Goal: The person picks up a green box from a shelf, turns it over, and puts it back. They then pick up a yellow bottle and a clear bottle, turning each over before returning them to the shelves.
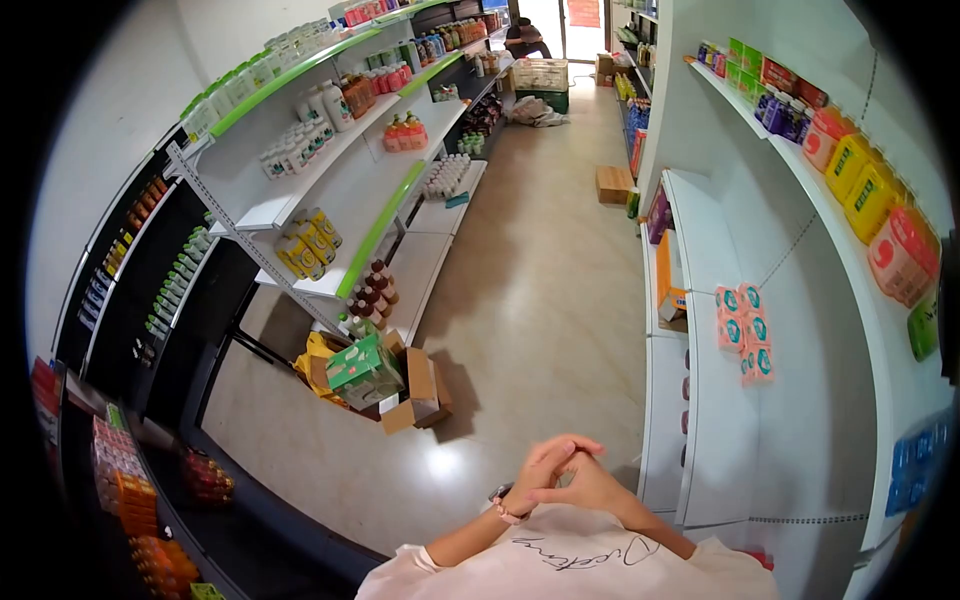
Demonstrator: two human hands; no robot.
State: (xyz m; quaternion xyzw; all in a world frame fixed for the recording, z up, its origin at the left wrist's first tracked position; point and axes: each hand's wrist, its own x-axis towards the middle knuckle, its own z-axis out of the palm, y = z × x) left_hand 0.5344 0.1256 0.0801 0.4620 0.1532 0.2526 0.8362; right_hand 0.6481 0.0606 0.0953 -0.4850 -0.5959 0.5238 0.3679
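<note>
My left hand (545,474) and my right hand (593,487) meet in front of my chest, over the printed white shirt (560,545). The left hand's fingers reach out across the top of the right hand. My right thumb is stretched toward the left wrist, while the other right fingers are partly hidden by the left hand. Nothing is visibly held in either one. A beaded bracelet (508,512) circles the left wrist, with a dark watch (500,492) beside it. Both hands are apart from the shelves.
Left stands a white shelf unit (370,215) with bottles; an opened cardboard box (428,388) and a green carton (365,370) lie below. Pink wrapped packs (745,335) and yellow bottles (865,190) sit on right-hand shelves. A person (525,38) is at the aisle's far end.
</note>
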